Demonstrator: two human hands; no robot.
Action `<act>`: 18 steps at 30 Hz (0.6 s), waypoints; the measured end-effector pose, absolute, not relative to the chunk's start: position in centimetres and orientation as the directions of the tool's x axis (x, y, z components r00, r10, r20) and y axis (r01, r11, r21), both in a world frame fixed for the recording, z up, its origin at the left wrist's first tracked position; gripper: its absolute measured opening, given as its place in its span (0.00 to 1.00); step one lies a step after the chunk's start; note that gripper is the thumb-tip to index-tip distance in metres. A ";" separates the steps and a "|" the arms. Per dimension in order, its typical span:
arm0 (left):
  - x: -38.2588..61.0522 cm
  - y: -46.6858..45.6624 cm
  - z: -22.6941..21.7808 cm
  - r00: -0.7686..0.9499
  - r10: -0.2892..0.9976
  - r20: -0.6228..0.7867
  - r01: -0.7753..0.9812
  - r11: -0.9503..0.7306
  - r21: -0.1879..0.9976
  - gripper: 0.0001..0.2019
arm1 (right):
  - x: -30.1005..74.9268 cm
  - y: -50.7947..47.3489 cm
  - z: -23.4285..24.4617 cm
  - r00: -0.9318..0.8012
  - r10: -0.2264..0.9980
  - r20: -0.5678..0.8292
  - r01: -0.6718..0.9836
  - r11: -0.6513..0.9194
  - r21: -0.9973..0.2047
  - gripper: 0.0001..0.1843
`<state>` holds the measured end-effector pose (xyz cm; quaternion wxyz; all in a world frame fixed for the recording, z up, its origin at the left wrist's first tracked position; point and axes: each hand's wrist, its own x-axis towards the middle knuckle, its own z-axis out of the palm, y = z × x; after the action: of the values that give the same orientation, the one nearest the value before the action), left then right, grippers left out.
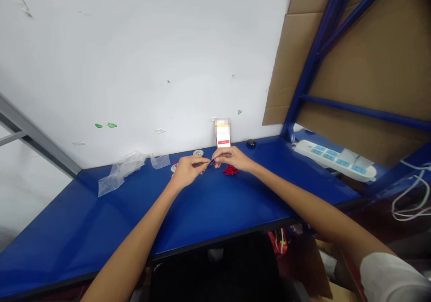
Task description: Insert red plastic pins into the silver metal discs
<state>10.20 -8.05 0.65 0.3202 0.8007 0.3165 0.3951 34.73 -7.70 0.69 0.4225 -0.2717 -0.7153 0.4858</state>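
My left hand (188, 169) and my right hand (232, 157) meet above the blue table. Their fingertips pinch a small dark piece (211, 162) between them; it is too small to name. Just below my right hand lies a little heap of red cords (230, 170). Behind the hands sits a round whitish disc (198, 153). Another pale round thing (173, 168), with a bit of red by it, is partly hidden by my left hand. A phone (223, 135) with a lit screen leans on the wall, its lower edge behind my right hand.
Clear plastic bags (123, 171) lie on the blue table (215, 212) at the left. A round black object (251, 143) sits near the wall. To the right are a white power strip (336, 160), a blue metal frame (311, 55) and white cables (409, 203).
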 end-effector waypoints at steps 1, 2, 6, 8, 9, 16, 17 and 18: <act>10.3 -8.2 0.7 0.510 0.748 0.425 0.261 -0.605 0.752 0.14 | 34.8 -7.7 0.6 -0.506 0.796 0.332 -0.014 0.377 -0.926 0.24; 10.4 -8.3 0.8 0.531 0.736 0.420 0.272 -0.617 0.738 0.14 | 34.8 -7.6 0.6 -0.514 0.795 0.322 -0.005 0.372 -0.928 0.24; 10.5 -8.5 0.9 0.571 0.712 0.408 0.270 -0.633 0.726 0.13 | 34.9 -7.5 0.1 -0.518 0.807 0.283 0.009 0.336 -0.942 0.23; 10.5 -8.5 0.9 0.569 0.717 0.402 0.247 -0.615 0.749 0.13 | 34.9 -7.5 -0.1 -0.513 0.815 0.270 -0.004 0.312 -0.950 0.23; 10.5 -8.5 0.9 0.568 0.720 0.399 0.232 -0.605 0.762 0.14 | 34.8 -7.6 -0.2 -0.510 0.819 0.264 -0.011 0.300 -0.954 0.24; 11.0 -8.8 0.8 0.561 0.742 0.366 0.160 -0.531 0.832 0.16 | 34.3 -7.5 -0.7 -0.499 0.828 0.258 -0.058 0.265 -0.963 0.25; 11.0 -8.8 0.7 0.561 0.744 0.363 0.160 -0.528 0.834 0.17 | 34.2 -7.4 -0.8 -0.495 0.830 0.257 -0.058 0.264 -0.963 0.25; 11.1 -8.7 0.6 0.560 0.746 0.361 0.162 -0.526 0.835 0.17 | 34.2 -7.4 -0.9 -0.491 0.833 0.255 -0.055 0.262 -0.963 0.25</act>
<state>11.09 -8.75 0.64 0.3934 0.7906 0.2872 0.3712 34.19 -7.38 -0.89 0.4147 -0.2871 -0.6775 0.5353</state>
